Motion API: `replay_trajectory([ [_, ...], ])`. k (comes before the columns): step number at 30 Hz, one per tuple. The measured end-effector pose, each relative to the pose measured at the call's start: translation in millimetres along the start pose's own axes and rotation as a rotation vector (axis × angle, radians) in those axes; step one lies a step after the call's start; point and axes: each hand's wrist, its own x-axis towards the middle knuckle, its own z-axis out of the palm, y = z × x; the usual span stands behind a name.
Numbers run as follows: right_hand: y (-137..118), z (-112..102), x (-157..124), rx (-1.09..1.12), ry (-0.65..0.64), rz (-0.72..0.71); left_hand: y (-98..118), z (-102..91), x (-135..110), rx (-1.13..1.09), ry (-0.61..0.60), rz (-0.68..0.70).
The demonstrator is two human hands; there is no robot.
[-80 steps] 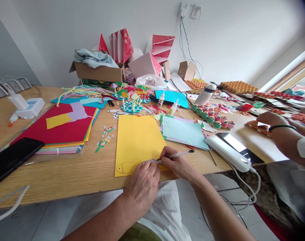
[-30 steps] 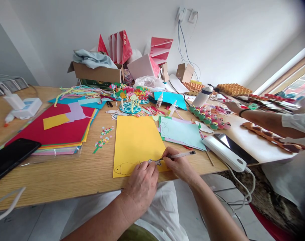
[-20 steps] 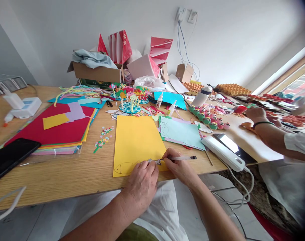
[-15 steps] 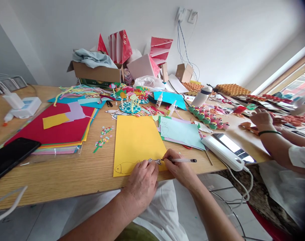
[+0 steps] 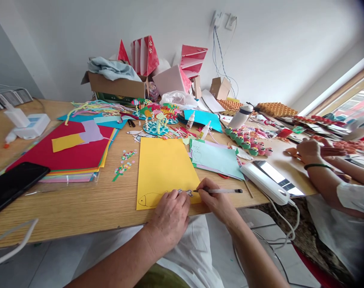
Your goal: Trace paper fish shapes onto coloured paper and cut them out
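A yellow sheet of paper (image 5: 168, 168) lies at the table's front edge, with a fish outline (image 5: 147, 200) drawn on its lower left. My left hand (image 5: 171, 208) presses down on the lower part of the sheet, its bent fingers close together over a small paper fish cutout (image 5: 186, 193). Only the tail end of that cutout shows beyond the fingers. A black-tipped pen (image 5: 227, 191) is pinched in my right hand (image 5: 213, 200), its point close to the cutout's tail.
To the left are a stack of coloured paper (image 5: 71, 156) and a black phone (image 5: 17, 186). Right of the sheet lie light-blue paper (image 5: 218, 158) and a white corded device (image 5: 267, 182). Glue bottles (image 5: 190, 120) stand behind. Another person's hands (image 5: 309, 152) work at far right.
The pen has tilted a little in my right hand, its rear end shifting right. My left hand stays on the cutout. At far right, the other person's hands have moved slightly.
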Motion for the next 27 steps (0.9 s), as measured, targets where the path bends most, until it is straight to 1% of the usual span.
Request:
replay_trajectory([
  [4,5.9,1.1,2.2,0.022,0.036,0.009,-0.1,0.3,1.1,0.020,-0.010,-0.001],
  [14,0.3,3.4,2.4,0.028,-0.011,0.001,0.2,-5.3,5.3,0.013,-0.008,-0.012],
  [27,-3.9,2.5,5.1,-0.018,-0.028,-0.016,-1.2,-3.1,4.8,0.026,-0.005,0.000],
])
